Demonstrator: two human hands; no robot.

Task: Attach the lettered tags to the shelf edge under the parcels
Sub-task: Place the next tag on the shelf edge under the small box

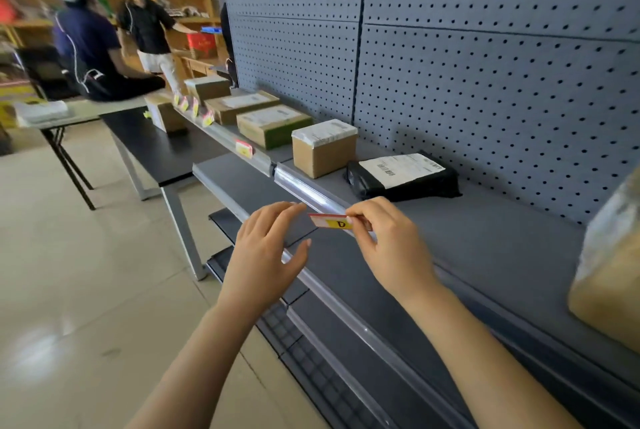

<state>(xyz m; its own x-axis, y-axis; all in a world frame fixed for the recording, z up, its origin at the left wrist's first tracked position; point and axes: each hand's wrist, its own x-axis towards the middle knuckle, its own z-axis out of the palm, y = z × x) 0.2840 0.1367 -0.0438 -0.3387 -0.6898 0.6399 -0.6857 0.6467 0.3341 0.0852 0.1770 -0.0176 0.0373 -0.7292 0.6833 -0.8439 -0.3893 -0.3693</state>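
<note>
View: one head-worn wide-angle camera.
Facing: forward and down, obliquely along the shelf edge (pixel 306 189), which recedes up-left.
Nearness: close to it; pegboard (pixel 485 65) fills the upper right.

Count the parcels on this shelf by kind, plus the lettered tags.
Cardboard boxes: 4
Black mailer bag: 1
Wrapped brown parcel: 1
Tags clipped on rail: 5
D tag in right hand: 1
Total: 12

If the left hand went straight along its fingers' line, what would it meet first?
The left hand would likely meet the shelf's clear edge strip, just beside the D tag that the right hand pinches; depth is unclear.
</note>
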